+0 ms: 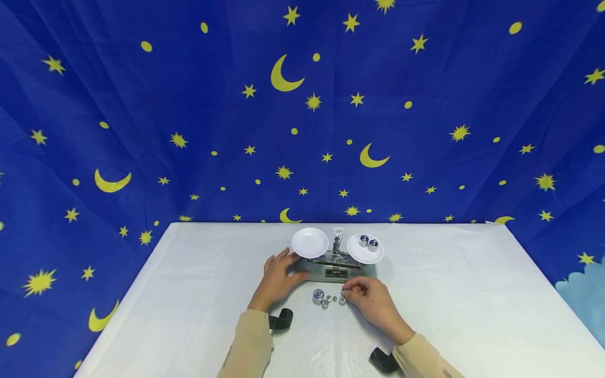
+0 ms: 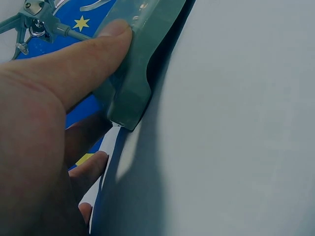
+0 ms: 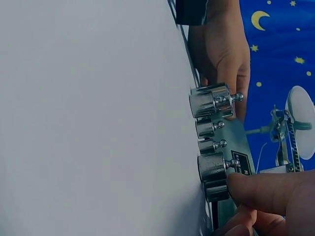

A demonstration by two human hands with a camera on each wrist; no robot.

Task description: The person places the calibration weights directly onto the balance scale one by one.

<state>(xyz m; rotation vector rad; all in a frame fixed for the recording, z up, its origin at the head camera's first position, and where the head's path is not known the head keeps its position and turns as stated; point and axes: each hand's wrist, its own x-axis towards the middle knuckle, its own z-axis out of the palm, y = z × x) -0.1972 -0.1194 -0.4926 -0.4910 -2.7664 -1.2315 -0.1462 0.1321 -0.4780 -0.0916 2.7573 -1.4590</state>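
Head view: bright, diffuse light, likely from overhead, though hard to judge; worktop (image 1: 449, 294) near-white with faint sheen, starry backdrop (image 1: 227, 121) softening towards the frame edges. Wrist views: dimmer, cooler cast. Left wrist: soft shadow on worktop, left hand (image 2: 44, 123) darkening downward. Right wrist: small glints on metal weights (image 3: 211, 167).

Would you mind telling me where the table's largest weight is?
In the head view, the largest weight stands on the table before the balance scale, at the left end of the loose weights, between the left hand and right hand.
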